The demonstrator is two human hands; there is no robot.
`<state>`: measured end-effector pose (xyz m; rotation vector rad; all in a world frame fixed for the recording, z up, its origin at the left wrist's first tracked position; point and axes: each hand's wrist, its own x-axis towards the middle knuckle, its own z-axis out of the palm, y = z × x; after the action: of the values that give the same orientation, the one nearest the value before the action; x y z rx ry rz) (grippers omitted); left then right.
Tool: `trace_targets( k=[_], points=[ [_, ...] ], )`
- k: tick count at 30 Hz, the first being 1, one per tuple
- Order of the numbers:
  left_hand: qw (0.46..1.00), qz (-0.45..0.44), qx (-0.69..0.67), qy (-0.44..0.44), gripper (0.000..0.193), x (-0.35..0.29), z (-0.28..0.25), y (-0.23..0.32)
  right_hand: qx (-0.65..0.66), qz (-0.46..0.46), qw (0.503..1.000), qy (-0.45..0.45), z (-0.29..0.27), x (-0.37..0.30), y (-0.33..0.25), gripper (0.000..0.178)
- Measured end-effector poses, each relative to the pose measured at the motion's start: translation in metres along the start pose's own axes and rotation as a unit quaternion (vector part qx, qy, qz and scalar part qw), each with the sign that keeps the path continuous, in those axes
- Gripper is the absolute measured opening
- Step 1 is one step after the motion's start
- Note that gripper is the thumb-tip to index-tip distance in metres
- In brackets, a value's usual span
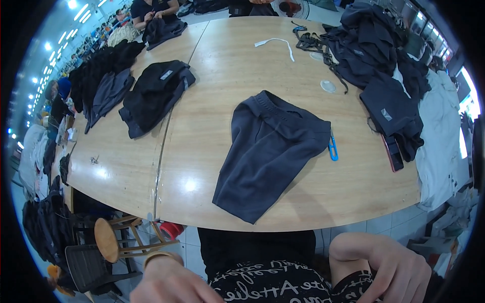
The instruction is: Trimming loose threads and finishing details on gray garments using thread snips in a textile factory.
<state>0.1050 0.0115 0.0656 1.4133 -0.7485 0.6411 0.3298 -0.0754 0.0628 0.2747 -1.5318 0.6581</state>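
Note:
A pair of dark grey shorts (268, 156) with a gathered elastic waistband lies folded on the table in front of me, its waist toward the far side. Partly under its right edge is a small blue-handled tool (333, 150), its other end hidden. Both hands are off the table, low against my black printed shirt (283, 283). My left hand (172, 280) is by the lower edge, its fingertips cut off by the frame. My right hand (396, 270) has its fingers bent and pressed together beside the shirt; whatever they hold is hidden.
Dark garments lie at left (156, 96) and in a heap at right (374, 45), with a phone (394, 152) under the heap. A white strip (275, 43) and black cords (310, 40) lie farther back. A wooden stool (107, 240) stands lower left. Another person works across the table.

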Motion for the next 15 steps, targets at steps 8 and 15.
trace_targets(
  k=[8, 15],
  points=[
    [0.998, 0.050, 0.033, -0.033, 0.015, 0.000, -0.003, -0.027, -0.148, 0.007, 0.987, 0.067, 0.005, -0.011, 0.000, 0.026],
    [0.992, -0.002, 0.126, -0.015, 0.021, -0.015, -0.013, -0.024, -0.140, 0.001, 0.988, 0.069, -0.001, -0.023, 0.012, 0.022]
  ],
)
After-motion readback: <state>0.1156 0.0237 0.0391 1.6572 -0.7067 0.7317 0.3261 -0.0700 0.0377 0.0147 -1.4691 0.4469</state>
